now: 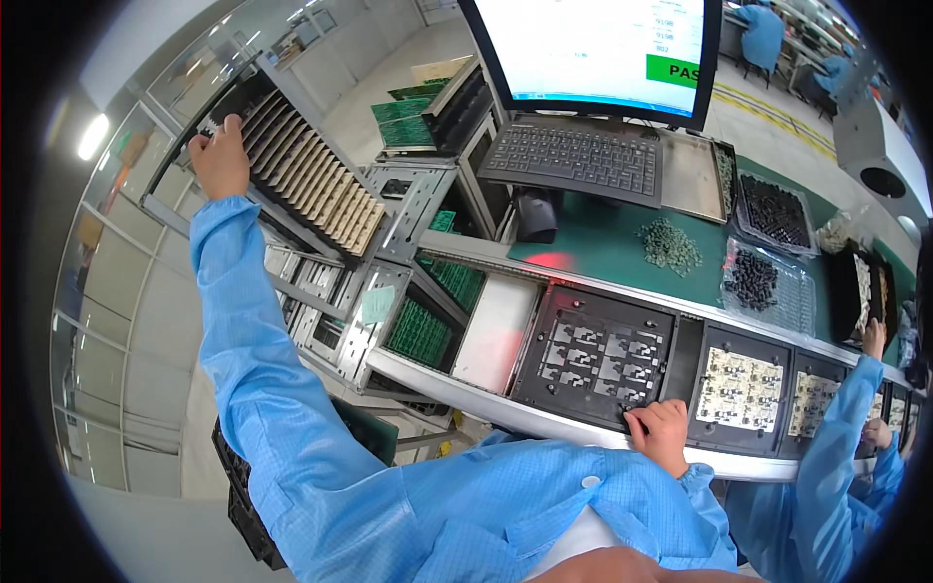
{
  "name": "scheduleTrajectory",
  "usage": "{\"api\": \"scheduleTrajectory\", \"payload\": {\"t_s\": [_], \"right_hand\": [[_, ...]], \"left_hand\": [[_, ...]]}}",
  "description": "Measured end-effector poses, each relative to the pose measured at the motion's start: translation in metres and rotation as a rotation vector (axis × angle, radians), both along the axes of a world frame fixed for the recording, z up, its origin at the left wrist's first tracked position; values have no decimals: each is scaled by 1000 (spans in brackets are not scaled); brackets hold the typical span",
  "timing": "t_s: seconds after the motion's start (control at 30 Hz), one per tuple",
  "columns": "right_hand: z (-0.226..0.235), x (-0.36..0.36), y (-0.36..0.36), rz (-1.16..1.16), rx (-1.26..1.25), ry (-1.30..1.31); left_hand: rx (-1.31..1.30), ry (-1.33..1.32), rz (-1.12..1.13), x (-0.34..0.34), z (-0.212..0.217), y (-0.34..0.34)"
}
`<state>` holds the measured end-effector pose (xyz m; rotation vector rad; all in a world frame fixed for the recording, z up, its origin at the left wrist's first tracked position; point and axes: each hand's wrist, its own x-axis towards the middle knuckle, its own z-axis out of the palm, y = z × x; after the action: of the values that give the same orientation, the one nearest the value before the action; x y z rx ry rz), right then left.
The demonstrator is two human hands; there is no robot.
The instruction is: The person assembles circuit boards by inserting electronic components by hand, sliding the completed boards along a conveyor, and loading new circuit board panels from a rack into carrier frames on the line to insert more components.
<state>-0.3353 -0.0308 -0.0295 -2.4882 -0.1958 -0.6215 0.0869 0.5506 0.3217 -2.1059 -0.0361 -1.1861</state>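
My left hand [222,160] is stretched out to the far left, fingers bent at the upper end of a magazine rack [185,160]. Thumb and forefinger are close to the rack's end slot; what they grip, if anything, is too small to make out. The slots of that rack hold a row of pale boards [316,170]. My right hand [662,434] has its fingers curled over the near right corner of a black fixture tray [544,384]. Lying in that tray is a panel of small metallic-looking boards [603,360].
Other fixture trays [742,389] continue along the line to the right, where a co-worker's hand [874,338] reaches over. Behind are a monitor [603,49], a keyboard [573,155], a scanner [536,216], a pile of small parts [669,246] and a box of black parts [768,277]. Green boards [420,335] fill racks below.
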Motion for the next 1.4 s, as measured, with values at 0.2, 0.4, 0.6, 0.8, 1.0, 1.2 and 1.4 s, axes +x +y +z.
{"api": "scheduleTrajectory", "payload": {"t_s": [0.2,0.4,0.6,0.8,1.0,1.2,1.4], "right_hand": [[-10,-4,-4,-29,-31,29],[-19,-3,-6,-9,-76,53],[-17,-4,3,-46,-115,53],[-12,-5,7,-62,-122,71],[0,4,17,-81,-175,68],[-5,3,15,-64,-142,-5],[-15,3,13,-41,-125,1]], "left_hand": [[163,-427,-185,-24,-5,19],[-174,-814,-26,-30,27,52],[-1455,-691,-804,-46,7,100],[-1319,-603,-324,-1,22,164],[-1253,-659,-377,28,1,164],[-1456,-683,-538,2,1,137],[-1430,-592,-511,-16,13,164]]}}
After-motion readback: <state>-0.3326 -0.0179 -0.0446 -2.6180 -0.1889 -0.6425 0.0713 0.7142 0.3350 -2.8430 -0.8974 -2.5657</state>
